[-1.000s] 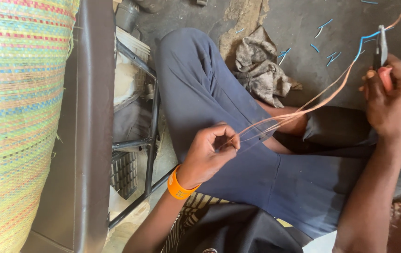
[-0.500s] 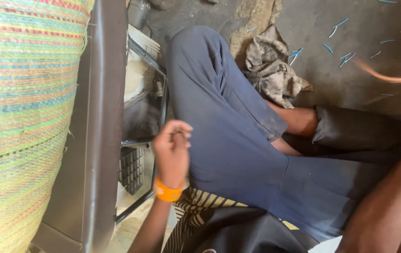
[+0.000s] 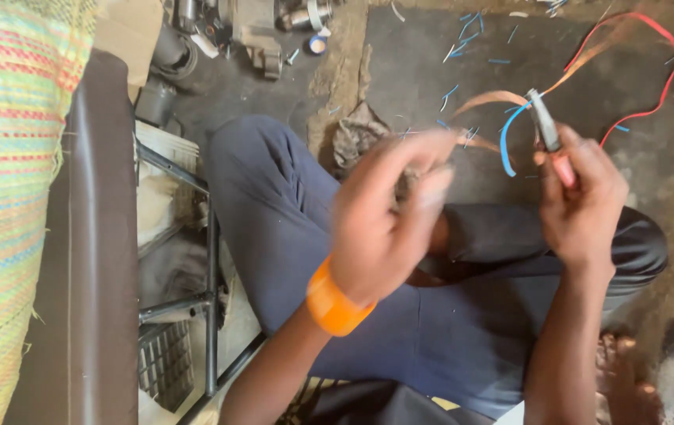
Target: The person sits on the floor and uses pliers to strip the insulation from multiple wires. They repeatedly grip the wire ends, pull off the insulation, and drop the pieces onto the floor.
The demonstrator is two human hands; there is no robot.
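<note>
above the lap, right hand grips pliers (left hand blurred).

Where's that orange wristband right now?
The orange wristband sits low in the middle of the head view, on the left hand's wrist, above the dark blue trousers.

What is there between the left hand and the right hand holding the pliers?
In the head view, copper strands and a blue wire span between the left hand and right hand with pliers.

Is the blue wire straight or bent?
Bent. The blue wire curves in an arc from the pliers in the right hand.
</note>
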